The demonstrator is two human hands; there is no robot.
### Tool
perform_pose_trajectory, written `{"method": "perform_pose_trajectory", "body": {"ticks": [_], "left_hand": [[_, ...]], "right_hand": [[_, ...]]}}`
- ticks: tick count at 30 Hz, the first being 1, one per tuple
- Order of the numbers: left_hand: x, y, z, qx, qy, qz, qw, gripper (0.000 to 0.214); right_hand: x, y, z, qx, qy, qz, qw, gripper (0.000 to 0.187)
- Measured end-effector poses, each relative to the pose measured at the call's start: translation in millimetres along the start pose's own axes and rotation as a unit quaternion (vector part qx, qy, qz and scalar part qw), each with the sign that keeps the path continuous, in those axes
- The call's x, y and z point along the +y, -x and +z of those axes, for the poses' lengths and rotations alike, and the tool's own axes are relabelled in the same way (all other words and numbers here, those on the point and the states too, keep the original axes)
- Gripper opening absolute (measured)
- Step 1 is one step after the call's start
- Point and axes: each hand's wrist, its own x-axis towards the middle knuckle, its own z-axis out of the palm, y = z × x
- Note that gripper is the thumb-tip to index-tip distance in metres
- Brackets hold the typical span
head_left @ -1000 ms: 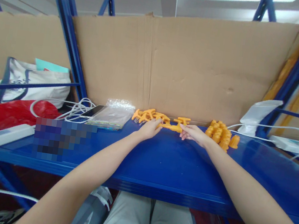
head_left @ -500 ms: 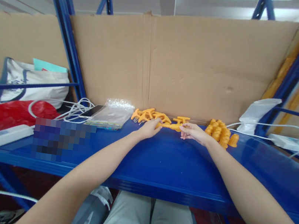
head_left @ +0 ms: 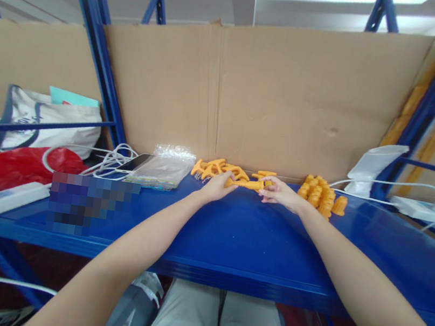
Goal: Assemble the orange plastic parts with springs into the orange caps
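Note:
Both my hands reach to the back of a blue metal shelf [head_left: 238, 242]. My left hand [head_left: 218, 186] and my right hand [head_left: 280, 193] each pinch one end of a long orange plastic part [head_left: 246, 184], held just above the shelf between them. Behind my left hand lies a heap of flat orange forked parts [head_left: 217, 167]. One more orange forked part [head_left: 265, 174] lies behind the held piece. To the right of my right hand stands a cluster of small orange cone-shaped pieces [head_left: 321, 195].
A clear plastic bag [head_left: 163, 168], a phone and white cables [head_left: 113, 161] lie at the left. Further left are a red bag [head_left: 13, 165] and a white tote [head_left: 50, 119]. A white power strip [head_left: 426, 211] sits at the right. A cardboard sheet [head_left: 276, 95] backs the shelf.
The orange part between my hands has turned and come slightly nearer; my right hand's fingers now close on its right end. My arms have hardly moved.

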Motion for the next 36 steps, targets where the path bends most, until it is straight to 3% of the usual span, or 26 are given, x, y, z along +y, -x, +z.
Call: {"method": "perform_pose_trajectory", "body": {"ticks": [3, 7, 12, 18, 28, 36], "left_hand": [[-0.4, -0.3, 0.1, 0.005, 0.007, 0.003, 1.0, 0.013], [-0.4, -0.8, -0.3, 0.018, 0.009, 0.015, 1.0, 0.014], [1.4, 0.2, 0.9, 0.029, 0.01, 0.027, 0.999, 0.014], [2.4, 0.4, 1.0, 0.035, 0.011, 0.022, 0.999, 0.014], [2.8, 0.5, 1.3, 0.039, 0.003, 0.018, 0.999, 0.015], [5.8, 2.3, -1.2, 0.044, 0.006, 0.015, 0.999, 0.015]], "right_hand": [[-1.6, 1.3, 0.6, 0.008, 0.009, 0.004, 1.0, 0.032], [-5.4, 5.1, -0.7, -0.004, 0.026, 0.011, 1.0, 0.013], [-7.7, 5.1, -1.0, -0.026, 0.034, 0.022, 0.999, 0.038], [-9.1, 2.1, 3.5, 0.014, 0.069, 0.051, 0.996, 0.047], [-6.3, -1.0, -0.3, 0.009, 0.085, -0.05, 0.995, 0.018], [-9.9, 0.2, 0.0, -0.007, 0.118, -0.081, 0.99, 0.029]]}}
